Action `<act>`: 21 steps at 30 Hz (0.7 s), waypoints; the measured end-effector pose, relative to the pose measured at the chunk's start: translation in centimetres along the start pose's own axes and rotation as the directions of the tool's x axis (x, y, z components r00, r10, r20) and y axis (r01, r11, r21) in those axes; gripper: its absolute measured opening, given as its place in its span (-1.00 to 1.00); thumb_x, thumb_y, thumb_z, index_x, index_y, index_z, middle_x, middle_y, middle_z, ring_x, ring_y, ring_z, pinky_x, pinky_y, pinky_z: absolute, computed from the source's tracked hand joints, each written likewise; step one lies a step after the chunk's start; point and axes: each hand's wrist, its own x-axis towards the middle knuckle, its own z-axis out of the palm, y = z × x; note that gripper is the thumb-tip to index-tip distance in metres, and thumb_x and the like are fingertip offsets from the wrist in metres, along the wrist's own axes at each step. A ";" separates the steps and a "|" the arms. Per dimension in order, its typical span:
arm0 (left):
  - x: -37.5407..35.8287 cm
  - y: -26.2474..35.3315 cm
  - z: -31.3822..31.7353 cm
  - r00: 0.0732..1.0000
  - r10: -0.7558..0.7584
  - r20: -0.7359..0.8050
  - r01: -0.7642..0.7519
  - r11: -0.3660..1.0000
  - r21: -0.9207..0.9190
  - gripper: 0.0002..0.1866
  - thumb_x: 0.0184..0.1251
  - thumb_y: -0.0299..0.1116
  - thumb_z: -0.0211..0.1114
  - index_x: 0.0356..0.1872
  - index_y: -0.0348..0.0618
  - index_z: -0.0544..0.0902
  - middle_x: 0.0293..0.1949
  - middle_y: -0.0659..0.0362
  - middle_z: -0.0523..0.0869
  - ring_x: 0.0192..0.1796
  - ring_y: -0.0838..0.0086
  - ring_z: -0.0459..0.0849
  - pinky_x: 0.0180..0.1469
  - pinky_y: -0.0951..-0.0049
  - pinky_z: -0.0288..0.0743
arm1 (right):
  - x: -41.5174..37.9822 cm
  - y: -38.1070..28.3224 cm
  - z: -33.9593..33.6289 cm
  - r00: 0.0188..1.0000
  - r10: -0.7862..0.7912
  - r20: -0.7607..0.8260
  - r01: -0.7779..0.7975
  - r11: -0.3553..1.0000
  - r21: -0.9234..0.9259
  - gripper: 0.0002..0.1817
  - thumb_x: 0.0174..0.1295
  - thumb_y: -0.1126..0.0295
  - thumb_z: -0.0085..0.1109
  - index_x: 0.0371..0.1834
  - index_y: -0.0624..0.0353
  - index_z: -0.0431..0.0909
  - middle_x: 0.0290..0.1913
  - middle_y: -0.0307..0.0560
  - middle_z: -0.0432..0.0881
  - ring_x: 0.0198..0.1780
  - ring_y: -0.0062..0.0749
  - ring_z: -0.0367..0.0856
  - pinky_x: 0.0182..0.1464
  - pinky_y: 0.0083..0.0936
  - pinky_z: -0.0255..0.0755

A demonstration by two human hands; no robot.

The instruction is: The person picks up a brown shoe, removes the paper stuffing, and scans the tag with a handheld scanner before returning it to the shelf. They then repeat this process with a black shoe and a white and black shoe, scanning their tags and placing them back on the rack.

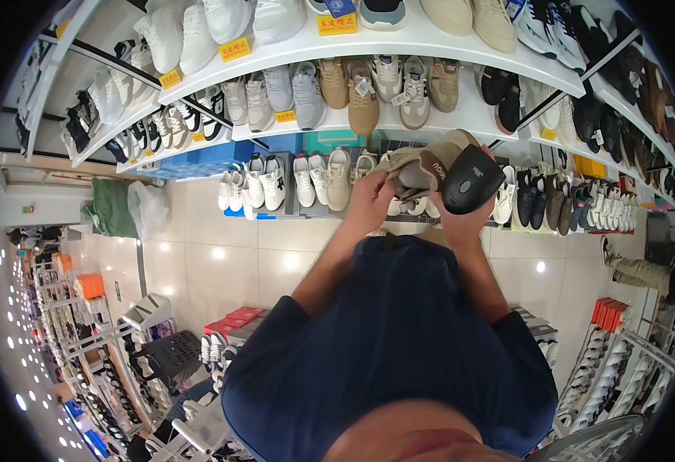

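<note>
Holding a tan shoe [422, 165] up before the shelves [430, 38], the left hand [370, 202] is closing its fingers around the shoe's near end, pinching it from the left. The right hand [460, 219] is gripping a black handheld scanner [472, 181], which is lying just beside the shoe's right side and touching it, fingers wrapped underneath.

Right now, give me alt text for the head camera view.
Two hands hold a tan shoe before curved shelves of sneakers; the right hand also grips a black handheld scanner, the left hand pinches the shoe's side.
</note>
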 end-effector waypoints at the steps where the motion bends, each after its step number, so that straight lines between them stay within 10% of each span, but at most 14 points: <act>1: -0.1 -0.5 0.0 1.000 -0.001 0.006 0.001 1.000 0.000 -0.74 0.39 -0.39 0.18 -0.48 -0.33 0.47 -0.60 0.05 0.47 -0.53 0.38 0.43 -0.44 0.29 0.29 | 0.1 0.4 -0.1 1.000 0.030 0.005 -0.030 0.999 0.037 0.11 -0.30 0.57 0.62 0.45 0.33 0.17 0.46 0.09 0.25 0.39 -0.21 0.36 0.40 -0.35 0.31; 18: -0.5 -0.5 -2.3 0.987 0.045 0.156 -0.003 0.965 -0.262 -0.82 0.51 -0.45 0.05 -0.33 -0.27 0.51 -0.36 0.28 0.48 -0.26 0.63 0.40 -0.18 0.55 0.32 | 0.2 -0.4 0.3 0.993 -0.101 0.055 0.105 0.992 -0.067 -0.03 -0.11 0.53 0.57 0.39 0.34 0.15 0.49 0.12 0.20 0.41 -0.18 0.34 0.39 -0.33 0.33; 21: -0.2 -1.0 -1.8 0.993 0.121 0.011 -0.113 0.947 -0.299 -0.79 0.47 -0.40 0.18 -0.37 -0.30 0.49 -0.47 0.21 0.50 -0.37 0.52 0.44 -0.28 0.43 0.36 | -0.1 0.7 1.3 0.991 0.112 -0.069 -0.109 0.993 0.042 -0.08 -0.15 0.42 0.65 0.33 0.34 0.32 0.32 0.06 0.41 0.25 -0.30 0.46 0.27 -0.40 0.40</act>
